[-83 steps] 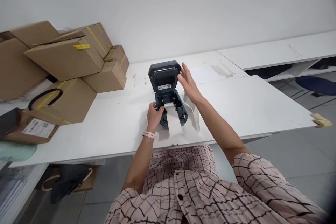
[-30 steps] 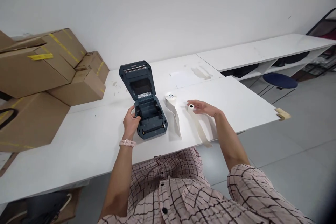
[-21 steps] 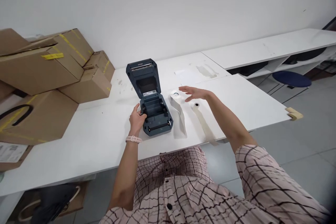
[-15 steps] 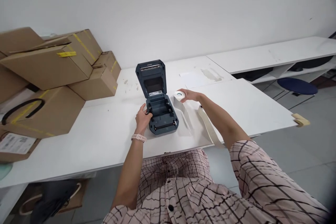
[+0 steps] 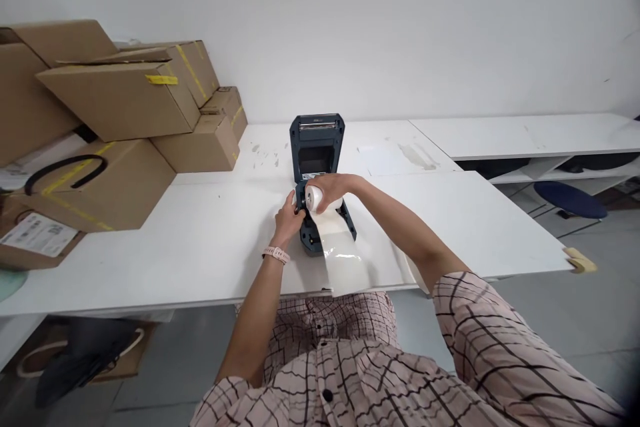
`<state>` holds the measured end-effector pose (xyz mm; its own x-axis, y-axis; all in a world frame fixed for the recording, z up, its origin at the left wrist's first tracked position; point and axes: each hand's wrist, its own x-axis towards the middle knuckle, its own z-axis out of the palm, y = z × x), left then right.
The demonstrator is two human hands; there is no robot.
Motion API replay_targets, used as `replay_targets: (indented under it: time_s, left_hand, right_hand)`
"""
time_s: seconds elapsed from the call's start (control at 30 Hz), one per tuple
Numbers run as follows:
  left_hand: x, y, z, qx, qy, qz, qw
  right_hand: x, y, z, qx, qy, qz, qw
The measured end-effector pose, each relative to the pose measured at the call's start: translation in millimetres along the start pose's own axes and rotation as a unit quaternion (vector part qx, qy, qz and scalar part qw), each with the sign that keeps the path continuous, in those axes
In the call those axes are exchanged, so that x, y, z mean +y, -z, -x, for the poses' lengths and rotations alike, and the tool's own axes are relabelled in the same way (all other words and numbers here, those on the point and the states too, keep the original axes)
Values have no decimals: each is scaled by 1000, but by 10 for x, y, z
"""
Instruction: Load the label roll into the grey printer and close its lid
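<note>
A dark blue label printer [image 5: 316, 147] stands on the white table with its lid raised. My right hand [image 5: 331, 191] is closed round a white label roll [image 5: 314, 197], which is on its side over the printer's open bay. From the roll a loose label strip [image 5: 345, 260] runs down across the printer's front and past the table edge. At the printer's left side, my left hand [image 5: 289, 220] grips the body's edge, thumb over the rim near the roll's end. Part of the bay is hidden by the roll and strip.
Several cardboard boxes [image 5: 120, 97] with yellow tape are piled on the left of the table [image 5: 200, 233]. Another pale strip [image 5: 413, 270] lies near the front edge, right of the printer. A blue stool [image 5: 570, 199] stands at the far right, beyond a tan corner piece [image 5: 580, 260].
My right hand has carried the label roll from the table right of the printer to over its bay, turning it onto its side. The strip now hangs forward. My left hand stays at the printer.
</note>
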<state>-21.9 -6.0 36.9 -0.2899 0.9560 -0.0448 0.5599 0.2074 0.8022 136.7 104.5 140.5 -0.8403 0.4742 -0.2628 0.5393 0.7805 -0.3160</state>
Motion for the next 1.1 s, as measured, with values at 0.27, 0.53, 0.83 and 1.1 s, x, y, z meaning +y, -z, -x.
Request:
replay_targets:
  time_s: [0.27, 0.53, 0.83, 1.1]
  left_hand:
    - [-10, -23, -8, -2, -2, -5, 1000]
    - [10, -37, 51, 12, 5, 10, 1000]
    - [-25, -105, 95, 32, 6, 34, 999]
    - [-77, -154, 79, 39, 0, 123, 992]
  right_hand:
    - [0, -276, -326, -35, -52, 74, 995]
    - [-110, -762, 358, 145, 27, 12, 989]
    - [-449, -1468, 1004, 199, 26, -15, 979]
    - [-493, -1537, 955, 233, 27, 23, 972]
